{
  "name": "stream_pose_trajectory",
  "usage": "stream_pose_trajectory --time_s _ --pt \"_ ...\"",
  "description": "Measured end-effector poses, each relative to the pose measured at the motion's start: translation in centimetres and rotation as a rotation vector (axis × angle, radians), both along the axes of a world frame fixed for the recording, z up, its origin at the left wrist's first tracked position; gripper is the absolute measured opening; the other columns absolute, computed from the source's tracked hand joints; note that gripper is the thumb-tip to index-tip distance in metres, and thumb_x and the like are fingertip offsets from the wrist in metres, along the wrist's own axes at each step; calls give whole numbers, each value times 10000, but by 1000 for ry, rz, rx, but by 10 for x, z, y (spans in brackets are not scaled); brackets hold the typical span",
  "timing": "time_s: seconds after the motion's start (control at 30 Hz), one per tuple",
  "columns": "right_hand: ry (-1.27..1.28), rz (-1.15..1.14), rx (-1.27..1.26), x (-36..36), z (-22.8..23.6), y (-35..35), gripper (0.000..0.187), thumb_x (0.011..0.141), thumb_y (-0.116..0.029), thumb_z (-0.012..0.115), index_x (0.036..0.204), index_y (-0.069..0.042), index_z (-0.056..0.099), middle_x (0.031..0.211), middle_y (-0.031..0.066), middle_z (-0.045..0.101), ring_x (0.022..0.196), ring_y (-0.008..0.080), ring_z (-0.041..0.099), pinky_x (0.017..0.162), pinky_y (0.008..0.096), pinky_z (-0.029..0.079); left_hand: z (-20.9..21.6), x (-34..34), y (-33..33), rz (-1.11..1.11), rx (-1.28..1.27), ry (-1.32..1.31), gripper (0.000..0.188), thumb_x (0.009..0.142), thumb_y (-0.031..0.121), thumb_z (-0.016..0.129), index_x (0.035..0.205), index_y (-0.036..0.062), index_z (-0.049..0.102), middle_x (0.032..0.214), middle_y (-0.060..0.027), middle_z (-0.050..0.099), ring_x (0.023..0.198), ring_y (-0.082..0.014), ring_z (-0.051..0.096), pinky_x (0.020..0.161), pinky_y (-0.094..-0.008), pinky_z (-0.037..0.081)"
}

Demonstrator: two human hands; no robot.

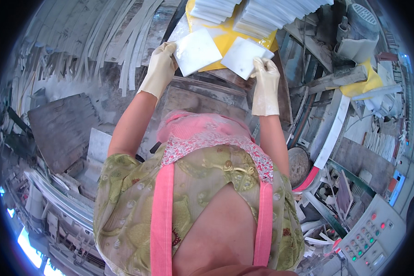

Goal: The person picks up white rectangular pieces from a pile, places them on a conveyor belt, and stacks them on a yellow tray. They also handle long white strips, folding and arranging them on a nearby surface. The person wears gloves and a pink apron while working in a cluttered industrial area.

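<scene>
Both my hands wear cream rubber gloves. My left hand (161, 66) is closed on the left edge of a square white marble tile (198, 52), which tilts over the front of a yellow sheet (222, 40). By its right side, a second whitish tile with faint grey veining (242, 57) is pinched in my right hand (265, 76). The two tiles are close together at their near corners. Just beyond them, stacks of thin white tiles stand on the yellow sheet, a smaller left stack (211, 11) and a larger right stack (273, 16).
Long pale strips (133, 34) hang at the far left. A worn board (62, 126) leans at left. On the right are a motor-like machine part (359, 34), a wooden beam (338, 79) and a curved white rail (332, 131). A button panel (370, 237) stands at lower right.
</scene>
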State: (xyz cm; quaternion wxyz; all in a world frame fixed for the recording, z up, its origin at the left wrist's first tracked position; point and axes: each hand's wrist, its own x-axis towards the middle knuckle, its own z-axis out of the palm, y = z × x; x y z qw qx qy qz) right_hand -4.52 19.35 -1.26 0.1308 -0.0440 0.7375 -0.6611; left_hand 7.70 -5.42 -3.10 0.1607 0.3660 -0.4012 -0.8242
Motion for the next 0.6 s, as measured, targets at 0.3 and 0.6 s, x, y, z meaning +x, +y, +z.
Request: stream_pose_trajectory --time_s 0.3,0.6 --pt "358 -114 368 -28 -14 13 173 960 -121 674 1089 -8 702 1142 125 639 1042 192 619 931 320 486 -5 5 8 -28 38 12 169 1030 115 504 1156 5 536 1095 -130 645 963 -234 703 856 -389 589" --pt "211 -138 -272 -18 12 73 510 946 93 545 1450 66 468 1308 148 618 1168 181 615 1037 305 472 14 -17 27 -109 -46 10 189 1054 119 488 1154 -37 528 1122 -172 652 973 -249 709 835 -363 598"
